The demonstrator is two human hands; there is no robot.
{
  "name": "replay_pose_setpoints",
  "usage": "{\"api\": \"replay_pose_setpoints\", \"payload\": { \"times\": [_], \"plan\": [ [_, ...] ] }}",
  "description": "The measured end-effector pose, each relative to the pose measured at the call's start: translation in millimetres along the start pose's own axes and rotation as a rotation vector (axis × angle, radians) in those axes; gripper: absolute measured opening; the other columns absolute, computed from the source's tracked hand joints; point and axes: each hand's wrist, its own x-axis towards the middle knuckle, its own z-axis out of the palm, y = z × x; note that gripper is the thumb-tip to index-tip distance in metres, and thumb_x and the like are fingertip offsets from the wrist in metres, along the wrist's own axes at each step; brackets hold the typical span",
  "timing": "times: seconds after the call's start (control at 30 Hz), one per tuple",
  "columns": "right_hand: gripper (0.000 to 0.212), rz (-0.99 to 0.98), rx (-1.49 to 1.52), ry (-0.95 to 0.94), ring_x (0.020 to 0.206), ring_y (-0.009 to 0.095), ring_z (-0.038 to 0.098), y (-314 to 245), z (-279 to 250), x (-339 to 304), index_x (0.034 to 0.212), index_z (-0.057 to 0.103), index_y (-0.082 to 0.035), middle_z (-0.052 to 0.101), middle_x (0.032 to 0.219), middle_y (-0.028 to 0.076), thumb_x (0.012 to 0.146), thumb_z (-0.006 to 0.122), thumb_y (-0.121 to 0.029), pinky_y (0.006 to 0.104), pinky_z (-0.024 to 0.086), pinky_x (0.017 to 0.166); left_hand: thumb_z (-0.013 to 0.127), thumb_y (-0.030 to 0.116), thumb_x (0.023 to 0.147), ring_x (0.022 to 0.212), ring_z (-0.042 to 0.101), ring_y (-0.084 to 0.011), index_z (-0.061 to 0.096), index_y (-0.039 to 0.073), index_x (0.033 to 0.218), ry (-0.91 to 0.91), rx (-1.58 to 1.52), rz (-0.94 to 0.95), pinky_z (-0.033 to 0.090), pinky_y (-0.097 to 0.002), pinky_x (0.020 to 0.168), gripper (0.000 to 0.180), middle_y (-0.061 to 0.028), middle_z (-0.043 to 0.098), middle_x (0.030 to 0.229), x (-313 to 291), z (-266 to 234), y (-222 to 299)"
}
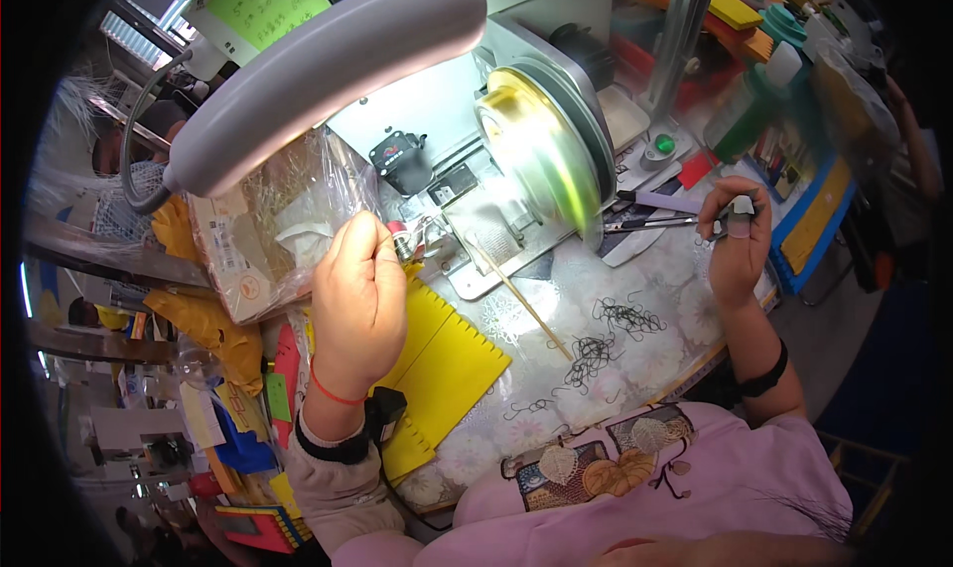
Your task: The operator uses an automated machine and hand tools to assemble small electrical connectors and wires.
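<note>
My left hand [359, 294] is closed in a pinch beside the machine's working area, its fingertips mostly hidden. Right by them is a small red and metal part [400, 231]; I cannot tell whether they grip it. My right hand [737, 231] is raised at the right, fingers curled together, with a white covering on one fingertip. Anything in it is too small to make out. Between the hands stands a machine with a big pale, yellowish wheel [536, 150] and a metal plate [501, 234]. A thin wooden stick [521, 304] slants from the plate onto the table.
Small dark hooks lie in loose piles [591, 360] on the flowered tablecloth [476, 438]. A notched yellow board [442, 339] is beside my left wrist. A curved lamp [328, 80] hangs above. Scissors [650, 221] and a green bottle [740, 115] are at the right; a plastic-covered box [243, 249] is left.
</note>
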Motion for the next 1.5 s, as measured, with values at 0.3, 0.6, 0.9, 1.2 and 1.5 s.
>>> {"api": "replay_pose_setpoints", "payload": {
  "times": [0.3, 0.6, 0.9, 1.2, 1.5],
  "plan": [
    [0.028, 0.005, -0.014, -0.021, 0.064, 0.008, 0.044, -1.8, 1.3, -0.1, 0.115, 0.05, -0.002, 0.053, 0.076, 0.005, 0.104, 0.042, -0.026, 0.0214, 0.036, 0.059, 0.046, 0.001, 0.09, 0.064, 0.046, -0.0355, 0.044, -0.002, 0.081, -0.004, -0.015, -0.018, 0.04, -0.0401, 0.06, 0.01, -0.0201, 0.045, 0.073, -1.4, -0.3, -1.7],
    [0.028, -0.054, -0.011, -0.024, 0.058, 0.008, 0.046, -11.7, 0.5, -0.9, 0.115, 0.048, -0.002, 0.055, 0.072, 0.007, 0.103, 0.042, -0.027, 0.0223, 0.038, 0.056, 0.048, 0.001, 0.091, 0.069, 0.048, -0.0271, 0.047, -0.002, 0.083, 0.043, -0.035, 0.041, 0.04, -0.036, 0.063, 0.008, -0.0166, 0.048, 0.081, 1.6, -1.9, -2.1],
    [0.028, 0.183, 0.172, -1.005, 0.067, 0.021, 0.064, -92.8, 32.5, 26.7, 0.12, 0.054, -0.004, 0.064, 0.084, 0.011, 0.099, 0.05, -0.022, 0.0319, 0.051, 0.061, 0.051, -0.004, 0.092, 0.101, 0.056, -0.0222, 0.051, -0.001, 0.094, 0.358, -0.206, 0.338, 0.048, -0.0295, 0.08, 0.004, -0.0198, 0.047, 0.121, 2.7, 20.0, -17.6],
    [0.036, 0.309, 0.176, -1.489, 0.094, 0.034, 0.064, -86.1, 91.8, 6.1, 0.126, 0.051, -0.008, 0.062, 0.113, 0.016, 0.095, 0.045, -0.024, 0.04, 0.051, 0.08, 0.046, -0.004, 0.097, 0.089, 0.062, -0.0191, 0.047, -0.002, 0.102, 0.279, -0.785, 0.255, 0.051, -0.0276, 0.076, 0.005, -0.0215, 0.051, 0.119, 8.0, 32.1, -11.9],
    [0.037, 0.502, 0.253, -1.042, 0.07, 0.023, 0.057, -59.1, 131.2, -12.4, 0.109, 0.054, -0.004, 0.056, 0.074, 0.01, 0.099, 0.035, -0.033, 0.0349, 0.045, 0.07, 0.063, -0.002, 0.083, 0.081, 0.052, -0.0245, 0.054, -0.004, 0.119, 0.165, 0.181, 0.461, 0.043, -0.0333, 0.076, 0.037, -0.0173, 0.055, 0.104, 9.2, 10.9, 3.7]
  ]
}}
